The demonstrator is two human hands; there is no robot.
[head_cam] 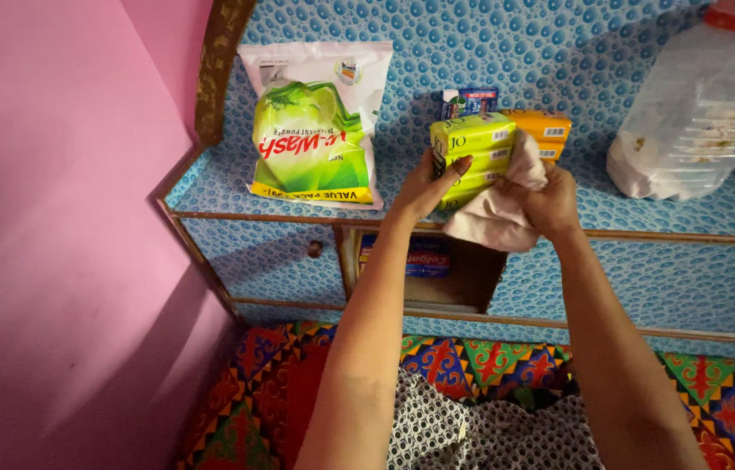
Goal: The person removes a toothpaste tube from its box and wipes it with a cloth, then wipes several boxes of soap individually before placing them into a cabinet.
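Note:
My left hand (pixel 427 184) grips the left side of a stack of yellow-green soap bars (pixel 472 137), held just above the blue shelf (pixel 220 187). My right hand (pixel 550 202) is closed on a crumpled pale pink cloth (pixel 496 218), pressed against the right side of the stack. Orange soap boxes (pixel 546 127) sit right behind the stack, and a small blue packet (pixel 470 99) stands at the back.
A green and white detergent pouch (pixel 315 126) leans on the shelf's left. A large clear plastic jar with a red lid (pixel 707 109) stands at the right. A blue and red box (pixel 427 258) lies in the open compartment below. A pink wall is at left; patterned fabric (pixel 489 361) lies below.

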